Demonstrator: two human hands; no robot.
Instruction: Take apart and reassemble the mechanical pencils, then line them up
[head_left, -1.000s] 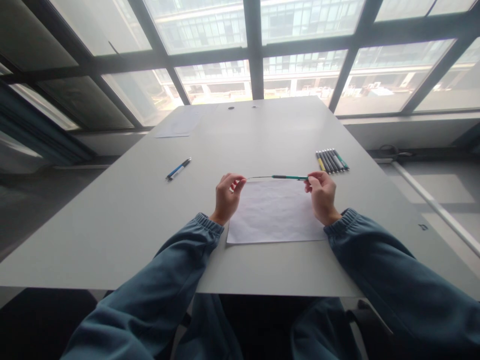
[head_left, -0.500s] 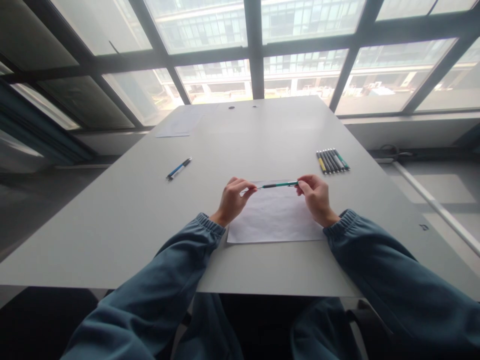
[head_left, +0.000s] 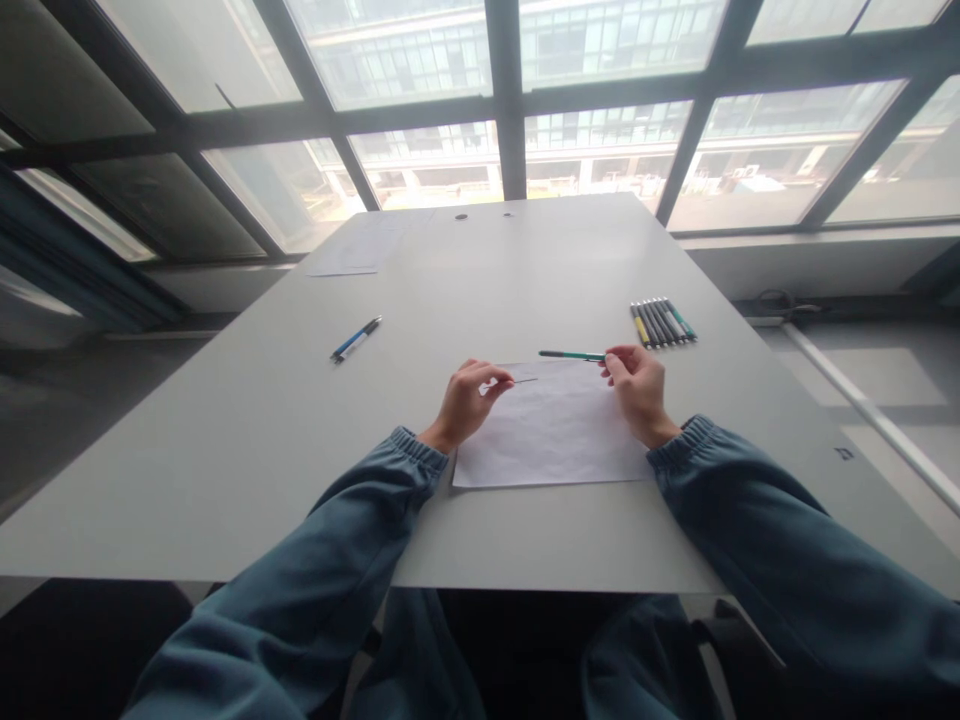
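Between the thumb and fingers of my left hand (head_left: pixel 470 400) is a thin dark stick, like a pencil lead (head_left: pixel 526 380), its free end pointing right. My right hand (head_left: pixel 636 392) pinches one end of a green and black pen (head_left: pixel 574 355), whose dark end points left. The pen and the thin stick are apart. Both hands are over a white paper sheet (head_left: pixel 551 440), which lies near the table's front edge.
On the white table (head_left: pixel 255 470), several pens (head_left: pixel 663 323) lie in a row at the right. Two pens (head_left: pixel 355 340), blue and black, lie at the left. More paper (head_left: pixel 349 252) is at the far left. Windows stand behind the table.
The green pen has moved right and slightly away with my right hand, off the thin stick. More of the stick now shows in my left hand, which has stayed nearly still.
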